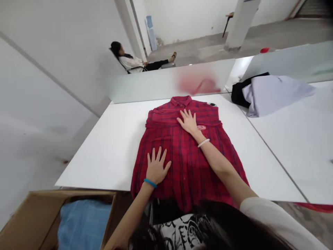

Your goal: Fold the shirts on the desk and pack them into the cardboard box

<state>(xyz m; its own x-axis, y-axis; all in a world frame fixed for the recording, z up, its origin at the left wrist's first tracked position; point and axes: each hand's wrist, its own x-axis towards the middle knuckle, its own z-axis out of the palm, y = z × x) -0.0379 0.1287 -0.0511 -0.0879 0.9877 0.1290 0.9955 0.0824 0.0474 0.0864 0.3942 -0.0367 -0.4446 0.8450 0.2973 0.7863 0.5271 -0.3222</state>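
A red plaid shirt (182, 152) lies spread on a white table (114, 139), collar at the far end and sleeves folded in across the chest. My left hand (156, 167) rests flat on the shirt's lower left part, fingers spread; a blue band is on that wrist. My right hand (188, 121) lies flat on the upper chest near a small red patch, fingers stretched out, with a white bracelet on the wrist. The shirt's hem hangs over the near table edge.
A cardboard box (28, 215) with blue cloth (83, 222) inside stands at the lower left. A pile of pale lilac and black garments (270, 93) lies on the adjoining table at the right. A low frosted partition (166, 81) runs behind the table. A person (132, 60) reclines in a chair far back.
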